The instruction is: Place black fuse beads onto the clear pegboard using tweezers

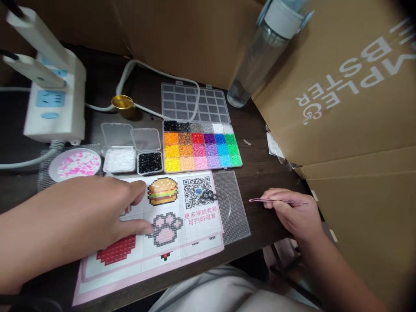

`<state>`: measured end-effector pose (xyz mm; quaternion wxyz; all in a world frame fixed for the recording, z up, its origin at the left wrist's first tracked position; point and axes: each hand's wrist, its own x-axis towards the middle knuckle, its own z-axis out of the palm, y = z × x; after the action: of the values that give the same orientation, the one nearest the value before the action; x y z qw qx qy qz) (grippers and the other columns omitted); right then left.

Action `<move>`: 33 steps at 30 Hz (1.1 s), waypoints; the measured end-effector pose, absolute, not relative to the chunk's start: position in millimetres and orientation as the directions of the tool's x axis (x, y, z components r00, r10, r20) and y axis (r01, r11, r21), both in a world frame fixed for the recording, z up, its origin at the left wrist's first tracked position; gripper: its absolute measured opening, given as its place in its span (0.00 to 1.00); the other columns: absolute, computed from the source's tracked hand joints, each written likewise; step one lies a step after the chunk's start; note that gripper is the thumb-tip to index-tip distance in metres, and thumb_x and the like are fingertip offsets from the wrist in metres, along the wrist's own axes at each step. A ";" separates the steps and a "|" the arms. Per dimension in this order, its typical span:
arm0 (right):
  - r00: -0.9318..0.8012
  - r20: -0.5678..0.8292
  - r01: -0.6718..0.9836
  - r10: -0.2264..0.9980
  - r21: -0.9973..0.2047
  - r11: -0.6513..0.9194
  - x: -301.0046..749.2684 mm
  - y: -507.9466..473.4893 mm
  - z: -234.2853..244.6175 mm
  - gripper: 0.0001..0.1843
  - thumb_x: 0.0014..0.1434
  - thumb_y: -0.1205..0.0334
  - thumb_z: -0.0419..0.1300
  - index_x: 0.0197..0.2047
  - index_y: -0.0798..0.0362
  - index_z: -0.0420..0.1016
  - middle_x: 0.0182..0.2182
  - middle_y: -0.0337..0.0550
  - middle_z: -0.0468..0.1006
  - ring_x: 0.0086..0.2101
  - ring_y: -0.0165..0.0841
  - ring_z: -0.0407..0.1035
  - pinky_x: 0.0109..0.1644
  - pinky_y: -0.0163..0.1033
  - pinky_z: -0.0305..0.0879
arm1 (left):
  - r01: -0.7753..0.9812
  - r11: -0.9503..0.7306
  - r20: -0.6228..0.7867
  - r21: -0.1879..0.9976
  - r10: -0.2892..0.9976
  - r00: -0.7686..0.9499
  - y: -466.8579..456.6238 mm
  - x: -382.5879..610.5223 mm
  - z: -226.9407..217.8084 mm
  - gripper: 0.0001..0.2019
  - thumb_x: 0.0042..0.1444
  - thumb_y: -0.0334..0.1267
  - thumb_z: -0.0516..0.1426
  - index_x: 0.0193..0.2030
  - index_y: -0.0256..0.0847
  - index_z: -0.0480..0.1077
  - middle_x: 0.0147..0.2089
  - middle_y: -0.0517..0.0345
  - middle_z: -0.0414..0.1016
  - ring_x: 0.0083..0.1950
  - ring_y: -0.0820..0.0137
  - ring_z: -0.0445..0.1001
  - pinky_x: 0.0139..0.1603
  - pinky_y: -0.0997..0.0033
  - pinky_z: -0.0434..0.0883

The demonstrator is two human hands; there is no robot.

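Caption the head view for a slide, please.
Left hand over pixel-art sheets, right hand holding pink tweezers, bead organizer beyond.

The person is wearing pale, whitish-grey cloth [224,290] at the near edge, in the middle. Soft folds and light shadows are running over it. The near edge is cutting it off, so whether it is a top or bottoms is staying hard to tell. A black patch [255,265] is peeking out to its right, too dark to tell if it is clothing. On the left, the left forearm [39,236] is showing bare, and the left hand [110,208] is looking bare too. On the right, the right forearm [341,268] and right hand [300,214] are also showing bare.
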<state>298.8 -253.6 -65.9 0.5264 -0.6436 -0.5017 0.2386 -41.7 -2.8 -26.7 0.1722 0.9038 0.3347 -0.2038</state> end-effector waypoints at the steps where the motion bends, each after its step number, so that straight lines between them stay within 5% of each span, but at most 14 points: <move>1: 0.423 0.224 0.356 0.878 -0.932 0.066 299.6 -248.7 -65.8 0.07 0.64 0.62 0.73 0.34 0.45 0.90 0.33 0.44 0.90 0.36 0.38 0.86 0.43 0.41 0.85 | 0.675 -0.734 -0.501 0.075 0.558 0.662 -5.8 -37.5 -20.0 0.21 0.58 0.63 0.59 0.31 0.47 0.67 0.23 0.58 0.73 0.24 0.63 0.67 0.30 0.63 0.50; 6: 0.444 0.254 0.260 0.859 -0.954 0.148 290.6 -191.6 -57.0 0.05 0.62 0.56 0.74 0.35 0.45 0.90 0.36 0.44 0.90 0.32 0.36 0.83 0.43 0.44 0.85 | 0.668 -0.737 -0.565 0.102 0.510 0.649 -12.0 -27.8 -3.8 0.19 0.54 0.61 0.62 0.34 0.47 0.71 0.34 0.48 0.82 0.33 0.54 0.77 0.31 0.59 0.57; 10: 0.398 0.237 0.358 0.886 -0.929 0.088 265.8 -142.2 -47.9 0.03 0.61 0.59 0.73 0.38 0.46 0.91 0.35 0.43 0.90 0.30 0.36 0.82 0.36 0.41 0.83 | 0.693 -0.715 -0.564 0.098 0.533 0.630 -11.8 -29.6 -5.7 0.19 0.50 0.60 0.65 0.32 0.48 0.70 0.33 0.47 0.82 0.34 0.52 0.78 0.31 0.58 0.61; 13: 0.362 0.210 0.421 0.908 -0.906 0.042 252.6 -127.2 -45.5 0.03 0.58 0.61 0.73 0.37 0.46 0.91 0.34 0.42 0.90 0.32 0.37 0.84 0.41 0.43 0.85 | 0.705 -0.699 -0.558 0.120 0.540 0.630 -12.5 -30.3 -6.8 0.19 0.48 0.60 0.66 0.32 0.48 0.70 0.32 0.47 0.82 0.34 0.51 0.78 0.33 0.57 0.62; 17: 0.459 0.234 0.310 0.857 -0.946 0.091 260.2 -134.8 -43.2 0.04 0.59 0.59 0.75 0.39 0.44 0.91 0.35 0.42 0.90 0.30 0.34 0.81 0.37 0.42 0.82 | 0.698 -0.709 -0.580 0.097 0.530 0.619 -12.6 -30.0 -7.4 0.20 0.50 0.60 0.65 0.35 0.48 0.71 0.34 0.46 0.82 0.36 0.50 0.79 0.34 0.57 0.62; 22: 0.496 0.089 -0.019 0.864 -0.993 0.113 286.5 -162.8 -44.3 0.10 0.51 0.48 0.81 0.35 0.39 0.91 0.32 0.42 0.88 0.23 0.29 0.68 0.24 0.38 0.68 | 0.692 -0.717 -0.590 0.086 0.523 0.615 -11.4 -30.1 -10.1 0.21 0.51 0.63 0.65 0.37 0.47 0.74 0.32 0.47 0.82 0.35 0.50 0.79 0.33 0.57 0.62; 30: 0.511 -0.050 -0.135 0.858 -0.991 0.022 316.3 -179.4 -72.4 0.10 0.46 0.54 0.80 0.30 0.49 0.90 0.31 0.59 0.86 0.19 0.25 0.53 0.22 0.43 0.46 | 0.684 -0.725 -0.622 0.081 0.499 0.603 -14.9 -27.0 -3.9 0.27 0.50 0.68 0.64 0.41 0.46 0.78 0.33 0.50 0.82 0.36 0.54 0.80 0.38 0.58 0.68; 33: 0.446 -0.095 -0.212 0.890 -0.977 0.002 332.4 -172.3 -75.2 0.08 0.46 0.55 0.79 0.29 0.46 0.88 0.29 0.55 0.84 0.18 0.21 0.51 0.24 0.43 0.38 | 0.696 -0.713 -0.633 0.086 0.500 0.591 -16.3 -26.1 -2.0 0.28 0.50 0.69 0.64 0.43 0.46 0.79 0.34 0.50 0.82 0.37 0.55 0.79 0.41 0.57 0.69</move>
<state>332.4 -172.3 -75.2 0.6397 -0.5601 -0.3029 0.4305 -26.1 -16.3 -2.0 0.1645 0.8765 0.3410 -0.2972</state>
